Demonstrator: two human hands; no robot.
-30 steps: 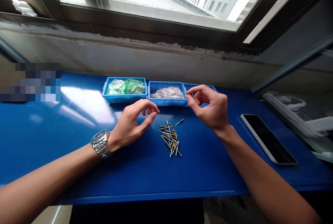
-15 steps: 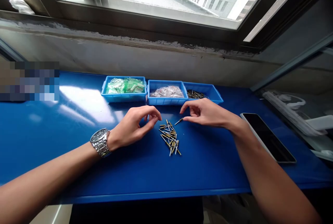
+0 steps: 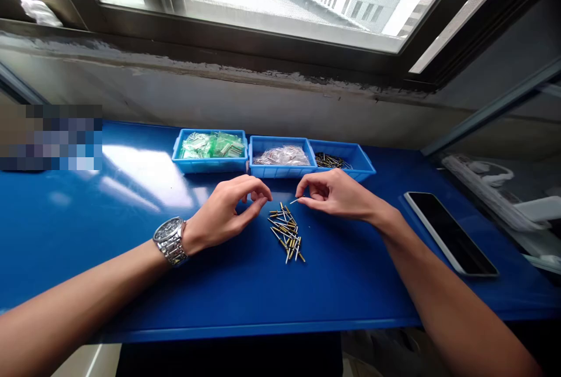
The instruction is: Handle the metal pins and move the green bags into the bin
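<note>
The right hand [image 3: 335, 193] is pinching a thin metal pin [image 3: 293, 201] between thumb and forefinger, just beyond the loose pile of gold-and-silver pins [image 3: 286, 229] that is lying on the blue table [image 3: 210, 301]. The left hand [image 3: 225, 210] is curling beside that pile — thumb and forefinger nearly meeting, though whether they are touching is hard to tell — and three blue bins [image 3: 280, 173] are standing behind.

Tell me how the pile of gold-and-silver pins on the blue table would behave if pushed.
The pile of pins would probably scatter, since they lie loose and crossed on the smooth, glossy table. They look stiff, likely metal, going by the straight, shiny shafts. Single ones may roll, as their bodies look slender and round.
</note>
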